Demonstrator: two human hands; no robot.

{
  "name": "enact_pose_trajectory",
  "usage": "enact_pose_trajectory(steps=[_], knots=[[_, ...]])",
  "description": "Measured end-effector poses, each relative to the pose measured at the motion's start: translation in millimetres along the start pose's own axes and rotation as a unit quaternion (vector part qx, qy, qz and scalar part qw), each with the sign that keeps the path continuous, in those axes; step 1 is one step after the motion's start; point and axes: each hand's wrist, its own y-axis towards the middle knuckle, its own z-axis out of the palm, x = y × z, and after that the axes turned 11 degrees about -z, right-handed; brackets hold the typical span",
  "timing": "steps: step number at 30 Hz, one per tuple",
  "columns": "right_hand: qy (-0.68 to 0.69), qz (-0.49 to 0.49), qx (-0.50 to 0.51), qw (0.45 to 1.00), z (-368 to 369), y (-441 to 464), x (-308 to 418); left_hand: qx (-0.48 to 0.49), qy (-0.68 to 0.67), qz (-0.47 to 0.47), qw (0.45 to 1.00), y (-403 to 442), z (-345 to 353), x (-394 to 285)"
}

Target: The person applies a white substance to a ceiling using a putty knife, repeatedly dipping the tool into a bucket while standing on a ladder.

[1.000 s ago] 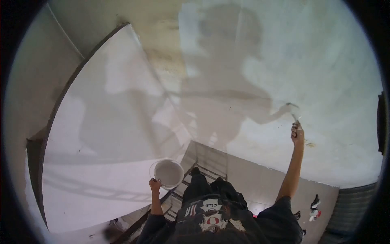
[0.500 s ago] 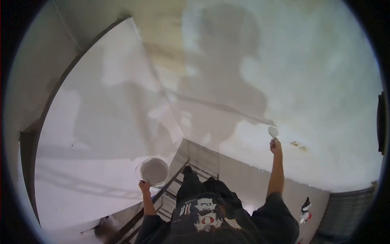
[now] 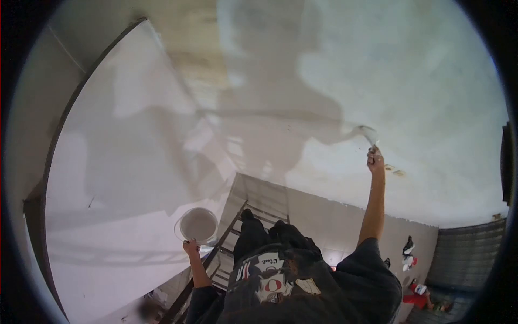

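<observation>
My left hand (image 3: 191,247) is closed at the near edge of a round bucket (image 3: 198,225) with greyish contents, holding it beside the white wall panel. Up at the right, my right hand (image 3: 375,160) is closed around the handle of a flat scraper (image 3: 369,135). Its blade is at the pale wall (image 3: 431,108), above two small yellowish patches (image 3: 394,170). Whether the blade touches the wall cannot be told.
Under my feet is a dark metal ladder (image 3: 221,265). A white wall panel (image 3: 118,227) with a dark edge stands at left. Bottom right shows a person in red (image 3: 416,297) and a dark ribbed shutter (image 3: 464,256). My shadow falls across the wall.
My right hand went down with the scraper, then came back up the wall, turning the blade. The bucket and my left hand appear farther left as the view shifted. A person in red has appeared bottom right.
</observation>
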Motion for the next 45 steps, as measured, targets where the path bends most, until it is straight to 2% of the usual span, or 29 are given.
enact_pose_trajectory(steps=[4,5,7,10,11,13,14,15,16,17,18,19,20,21,23,25,28,33,34,37,39,40,42,43,45], knots=[[0.002,-0.045,0.080,0.996,22.7,-42.6,53.2,-0.016,0.039,0.004,0.999,21.2,-1.8,8.2],[0.007,-0.061,0.069,0.996,36.8,-62.4,63.2,-0.031,0.055,0.004,0.998,20.9,-2.7,8.7],[-0.038,-0.087,0.109,0.989,53.6,-96.9,67.4,-0.023,0.044,0.051,0.997,21.8,-7.5,8.8],[-0.170,-0.086,0.109,0.976,82.6,-153.9,53.5,-0.067,0.102,0.079,0.989,42.8,-6.6,19.7],[-0.222,-0.081,0.078,0.968,84.8,-167.1,34.5,-0.080,0.133,0.078,0.985,45.3,-10.3,19.3],[-0.381,-0.043,0.116,0.916,88.5,-188.9,-11.4,-0.103,0.145,0.106,0.978,29.0,-6.4,8.5],[-0.396,-0.053,0.220,0.890,88.4,-200.8,-35.4,-0.114,0.177,0.130,0.969,23.1,-5.2,4.1],[-0.357,0.008,0.268,0.895,87.2,-209.1,-63.9,-0.123,0.209,0.157,0.957,19.5,-2.2,0.3],[-0.348,-0.041,0.396,0.849,75.9,-209.5,-102.2,-0.074,0.164,0.161,0.970,5.2,0.6,-10.0],[-0.386,-0.015,0.411,0.825,104.8,-238.9,-108.6,-0.027,0.121,0.164,0.979,-10.0,4.8,-21.3],[-0.440,0.119,0.386,0.802,118.6,-253.3,-127.4,-0.074,0.195,0.249,0.946,-16.8,8.2,-26.8],[-0.421,0.085,0.439,0.789,124.1,-268.2,-151.0,-0.118,0.271,0.327,0.898,-19.2,8.5,-30.4],[-0.453,0.070,0.485,0.745,125.3,-270.8,-182.8,-0.096,0.267,0.363,0.888,-12.5,8.8,-26.9],[-0.470,0.014,0.534,0.703,133.1,-282.0,-196.7,-0.073,0.261,0.400,0.875,-4.8,7.9,-19.7],[-0.494,-0.086,0.595,0.628,160.3,-301.0,-218.6,-0.041,0.240,0.418,0.875,-32.8,13.8,-40.5],[-0.520,-0.173,0.617,0.564,180.6,-324.3,-237.1,-0.019,0.224,0.406,0.886,-46.3,15.4,-49.9],[-0.557,-0.171,0.652,0.486,212.8,-351.9,-252.5,-0.007,0.242,0.391,0.888,-56.5,17.3,-50.5],[-0.577,-0.231,0.662,0.419,213.4,-378.5,-313.1,0.017,0.265,0.306,0.914,-74.3,19.6,-60.0],[-0.583,-0.246,0.659,0.406,215.6,-387.4,-318.9,0.020,0.273,0.329,0.904,-77.6,19.8,-61.2],[-0.643,-0.200,0.633,0.381,219.4,-400.8,-342.3,0.025,0.301,0.378,0.875,-80.5,20.7,-66.3],[-0.645,-0.244,0.626,0.365,212.6,-398.7,-358.5,0.030,0.315,0.375,0.871,-79.3,25.3,-61.8],[-0.644,-0.267,0.622,0.356,211.7,-397.9,-360.7,0.040,0.315,0.348,0.882,-82.3,25.3,-60.4],[-0.650,-0.242,0.639,0.332,213.8,-390.1,-368.3,0.056,0.312,0.301,0.899,-83.8,23.9,-59.2],[-0.652,-0.228,0.647,0.323,217.7,-386.6,-369.6,0.052,0.307,0.306,0.900,-78.8,22.6,-54.0],[-0.636,-0.247,0.627,0.376,217.9,-381.8,-370.2,0.043,0.292,0.318,0.901,-64.1,25.8,-42.6]])
